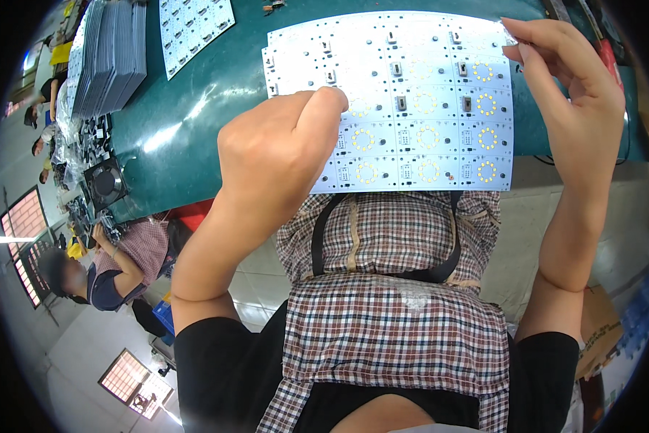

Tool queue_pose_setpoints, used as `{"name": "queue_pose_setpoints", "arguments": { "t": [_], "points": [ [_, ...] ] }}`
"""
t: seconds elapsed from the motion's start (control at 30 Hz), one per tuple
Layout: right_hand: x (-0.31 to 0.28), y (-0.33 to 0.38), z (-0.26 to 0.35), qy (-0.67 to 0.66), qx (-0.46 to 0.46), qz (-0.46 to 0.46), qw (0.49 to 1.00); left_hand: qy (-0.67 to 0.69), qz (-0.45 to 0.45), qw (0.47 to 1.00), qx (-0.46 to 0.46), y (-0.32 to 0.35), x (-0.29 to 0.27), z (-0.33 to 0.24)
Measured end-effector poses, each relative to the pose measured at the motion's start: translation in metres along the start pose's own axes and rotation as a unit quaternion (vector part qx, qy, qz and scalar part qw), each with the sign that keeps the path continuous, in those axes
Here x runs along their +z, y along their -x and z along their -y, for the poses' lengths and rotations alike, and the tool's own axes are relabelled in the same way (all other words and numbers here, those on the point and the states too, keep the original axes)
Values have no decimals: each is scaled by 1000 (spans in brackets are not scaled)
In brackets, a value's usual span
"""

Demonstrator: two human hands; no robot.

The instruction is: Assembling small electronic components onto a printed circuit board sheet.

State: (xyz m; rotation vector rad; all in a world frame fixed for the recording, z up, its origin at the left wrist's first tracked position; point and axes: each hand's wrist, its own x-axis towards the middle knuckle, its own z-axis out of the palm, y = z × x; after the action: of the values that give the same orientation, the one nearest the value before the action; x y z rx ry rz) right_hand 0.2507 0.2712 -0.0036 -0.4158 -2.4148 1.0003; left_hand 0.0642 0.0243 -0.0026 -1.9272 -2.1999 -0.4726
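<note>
A white circuit board panel (440, 155) lies on the green table in front of me, its near edge hanging by my apron. Rings of small yellow LEDs and several upright slide switches (401, 103) are on it; the switches stand in the far rows, while the two nearest rows show bare solder pads. My left hand (284, 137) is closed over the panel's left part, thumb and forefinger pressed together; what they pinch is hidden. At the far right corner, my right hand (573, 86) pinches a small shiny bit that I cannot make out.
A second panel with switches (196, 29) lies at the far left, beside a tall stack of boards (111, 58). Dark parts and a black round-faced item (106, 182) sit along the table's left end. A co-worker (115, 267) sits at the left. A cardboard box (600, 325) stands low right.
</note>
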Motion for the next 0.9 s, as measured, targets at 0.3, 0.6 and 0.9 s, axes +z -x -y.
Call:
{"name": "queue_pose_setpoints", "arguments": {
  "t": [0.3,0.6,0.9],
  "points": [
    [-6,20,16,19,29,-15,999,31,-1,998,53,-4,4,8],
    [2,32,21,-23,12,-8,1000,-17,-23,998,54,1,11,7],
    [11,40,26,-128,115,-36,984,-43,53,996,64,-16,1,-1]
  ]
}}
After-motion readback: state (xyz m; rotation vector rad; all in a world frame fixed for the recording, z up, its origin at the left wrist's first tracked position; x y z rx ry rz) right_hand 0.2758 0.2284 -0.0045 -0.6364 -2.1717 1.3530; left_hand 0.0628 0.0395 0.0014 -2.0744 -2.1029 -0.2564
